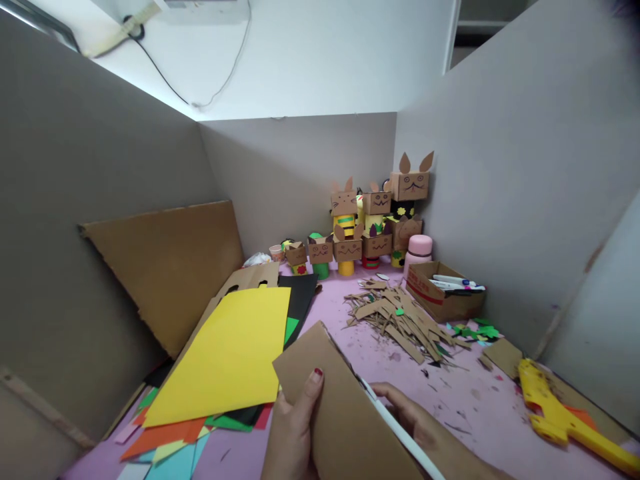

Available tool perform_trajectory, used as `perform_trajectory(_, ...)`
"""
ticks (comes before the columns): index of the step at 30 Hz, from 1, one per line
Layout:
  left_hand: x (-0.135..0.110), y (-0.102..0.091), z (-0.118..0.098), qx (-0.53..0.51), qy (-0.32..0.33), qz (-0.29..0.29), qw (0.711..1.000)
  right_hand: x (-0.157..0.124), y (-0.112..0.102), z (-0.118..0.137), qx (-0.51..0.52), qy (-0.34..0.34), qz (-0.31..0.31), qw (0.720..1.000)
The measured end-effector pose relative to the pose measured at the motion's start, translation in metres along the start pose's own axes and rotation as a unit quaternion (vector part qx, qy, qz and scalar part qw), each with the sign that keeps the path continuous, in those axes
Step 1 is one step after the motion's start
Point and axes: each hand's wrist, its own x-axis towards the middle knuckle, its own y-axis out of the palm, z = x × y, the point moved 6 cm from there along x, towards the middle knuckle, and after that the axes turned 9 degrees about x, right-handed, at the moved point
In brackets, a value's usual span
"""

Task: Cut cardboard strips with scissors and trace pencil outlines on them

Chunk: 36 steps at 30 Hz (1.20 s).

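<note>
A flat piece of brown cardboard is raised at the bottom middle of the view, one corner tilted up and to the left. My left hand grips its left side, with the thumb and its dark red nail pressed on the face. Along the right edge of the cardboard runs a long, slim white tool, whose exact kind I cannot make out. My right hand is closed around this tool, fingers curled and partly hidden behind it.
Yellow paper lies over coloured sheets at left. Cardboard scraps litter the pink table. A box of pens, a pink bottle and cardboard animal figures stand behind. A yellow glue gun lies at right.
</note>
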Motion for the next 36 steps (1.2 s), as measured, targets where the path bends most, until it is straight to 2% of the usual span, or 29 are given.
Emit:
perform_trajectory(3, -0.003, 0.001, 0.002, 0.017, 0.003, 0.002, 1.0, -0.001, -0.005, 0.002, -0.04, -0.011, -0.01, 0.999)
perform_trajectory(8, -0.005, 0.003, 0.008, 0.028, -0.018, 0.016, 0.999, -0.003, -0.009, 0.008, -0.084, -0.062, 0.008, 0.995)
perform_trajectory(17, -0.005, 0.006, 0.011, 0.026, -0.041, 0.025, 0.999, -0.003, -0.015, 0.004, -0.138, -0.097, 0.024, 0.985)
perform_trajectory(23, -0.001, 0.003, 0.013, 0.016, -0.024, 0.004, 1.0, -0.003, -0.012, 0.006, -0.135, -0.088, 0.027, 0.987)
perform_trajectory(28, -0.003, 0.006, 0.018, 0.038, -0.019, 0.032, 0.999, -0.003, -0.008, 0.011, -0.139, -0.085, 0.044, 0.986)
perform_trajectory(36, -0.002, 0.007, 0.022, 0.022, -0.037, 0.036, 0.998, -0.003, -0.013, 0.006, -0.15, -0.094, 0.018, 0.984)
